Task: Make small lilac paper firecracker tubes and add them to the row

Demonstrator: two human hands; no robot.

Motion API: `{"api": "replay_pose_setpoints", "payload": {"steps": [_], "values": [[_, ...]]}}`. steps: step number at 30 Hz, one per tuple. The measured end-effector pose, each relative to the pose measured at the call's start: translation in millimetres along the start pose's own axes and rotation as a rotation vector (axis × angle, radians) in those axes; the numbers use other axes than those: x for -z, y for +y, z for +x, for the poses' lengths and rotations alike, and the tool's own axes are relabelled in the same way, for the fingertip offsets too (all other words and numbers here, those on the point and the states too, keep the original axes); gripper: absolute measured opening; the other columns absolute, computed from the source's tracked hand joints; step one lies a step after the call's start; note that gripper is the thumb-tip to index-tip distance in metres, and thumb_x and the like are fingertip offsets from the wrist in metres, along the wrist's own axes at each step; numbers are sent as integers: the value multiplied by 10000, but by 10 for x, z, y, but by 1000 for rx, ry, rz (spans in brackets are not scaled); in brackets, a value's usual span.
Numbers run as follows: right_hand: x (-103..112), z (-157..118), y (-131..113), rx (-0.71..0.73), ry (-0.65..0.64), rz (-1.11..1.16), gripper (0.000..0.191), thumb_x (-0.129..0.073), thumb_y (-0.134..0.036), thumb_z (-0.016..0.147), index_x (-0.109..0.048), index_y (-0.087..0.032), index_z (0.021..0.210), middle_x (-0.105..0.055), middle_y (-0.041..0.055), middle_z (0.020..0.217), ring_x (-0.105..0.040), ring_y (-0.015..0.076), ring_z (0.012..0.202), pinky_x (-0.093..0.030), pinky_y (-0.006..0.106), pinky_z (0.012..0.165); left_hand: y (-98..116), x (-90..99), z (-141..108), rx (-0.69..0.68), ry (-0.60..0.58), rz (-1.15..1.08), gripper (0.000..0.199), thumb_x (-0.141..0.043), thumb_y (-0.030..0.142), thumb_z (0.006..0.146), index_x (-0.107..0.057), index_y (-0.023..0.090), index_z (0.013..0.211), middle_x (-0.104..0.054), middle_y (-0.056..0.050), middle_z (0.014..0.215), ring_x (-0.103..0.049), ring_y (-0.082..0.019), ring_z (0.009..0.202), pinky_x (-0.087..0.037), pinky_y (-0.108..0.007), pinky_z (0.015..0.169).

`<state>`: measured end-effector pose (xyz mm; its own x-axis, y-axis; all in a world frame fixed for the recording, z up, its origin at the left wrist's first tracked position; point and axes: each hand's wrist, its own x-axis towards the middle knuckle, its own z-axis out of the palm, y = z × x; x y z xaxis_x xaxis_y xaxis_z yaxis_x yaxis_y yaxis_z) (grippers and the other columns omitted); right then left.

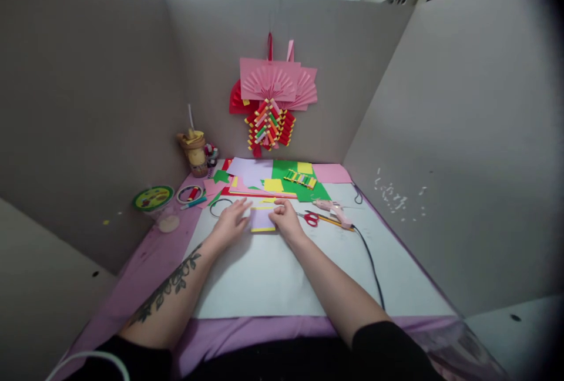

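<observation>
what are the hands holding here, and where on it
Both hands, left hand and right hand, press a small purple paper flat by its side edges; nothing is lifted.

Both hands (pixel 259 221) on lilac paper (pixel 262 218)

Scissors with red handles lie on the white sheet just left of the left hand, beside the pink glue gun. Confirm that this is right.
Not quite. The head view shows the scissors just right of the right hand, not left of the left hand. The rest stands: red handles, on the white sheet, beside the pink glue gun.
</observation>
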<state>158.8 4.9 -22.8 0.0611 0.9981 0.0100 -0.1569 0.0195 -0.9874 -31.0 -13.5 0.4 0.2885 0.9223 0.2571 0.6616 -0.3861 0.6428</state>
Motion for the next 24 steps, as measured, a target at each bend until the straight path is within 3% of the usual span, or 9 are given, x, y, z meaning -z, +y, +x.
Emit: {"api": "replay_pose_setpoints", "payload": {"steps": [2,4,7,9,12,16,20,24], "values": [[-18,-10,-52,-12,19,121,440,-625,-204,521,-434,-232,916,-495,-80,653,-505,103,531,-419,224,511,71,-88,17,144,205,-318,754,-614,308,748,-266,239,1413,-362,-146,1429,-449,-267,1230,-396,-436,982],[-47,-59,-114,-42,-10,220,424,-625,-204,522,-432,-236,898,-526,-61,695,-536,116,580,-440,240,555,155,-192,15,296,182,-625,904,-681,328,681,-183,186,1422,-520,-178,1255,-605,-234,993,-497,-371,816],[-101,-167,-176,-95,-125,323,371,-638,-195,523,-448,-227,840,-565,-43,726,-561,128,628,-448,249,589,248,-282,-12,323,152,-901,841,-682,339,683,-242,125,1367,-648,-85,905,-634,-161,740,-496,-286,688],[-126,-226,-189,-125,-215,315,331,-652,-191,529,-481,-213,812,-591,-31,735,-567,132,643,-442,248,591,267,-264,-30,296,230,-922,792,-676,316,683,-273,133,1340,-627,-13,775,-607,-127,662,-474,-239,636],[-126,-254,-181,-93,-253,211,249,-671,-252,587,-522,-193,778,-591,-25,684,-531,115,592,-384,220,535,253,-166,-41,223,282,-757,742,-638,280,707,-284,162,1349,-525,71,620,-534,-92,554,-414,-188,541],[-87,-218,-150,-12,-233,86,227,-677,-330,629,-506,-185,666,-529,-48,581,-440,90,512,-303,213,496,239,-87,-35,198,249,-620,736,-598,276,738,-254,161,1378,-518,71,617,-513,-91,545,-395,-184,523],[-62,-183,-120,22,-165,15,288,-673,-369,626,-446,-197,588,-423,-80,483,-339,77,446,-247,219,466,258,-146,-33,219,207,-721,804,-654,309,701,-234,175,1374,-597,23,747,-589,-113,646,-447,-205,579],[-59,-172,-98,11,-104,60,296,-642,-428,661,-446,-209,627,-468,-69,475,-381,93,431,-265,223,453,310,-254,-48,300,92,-819,800,-703,259,640,-288,163,1317,-609,12,726,-597,-126,588,-453,-206,511]]}}
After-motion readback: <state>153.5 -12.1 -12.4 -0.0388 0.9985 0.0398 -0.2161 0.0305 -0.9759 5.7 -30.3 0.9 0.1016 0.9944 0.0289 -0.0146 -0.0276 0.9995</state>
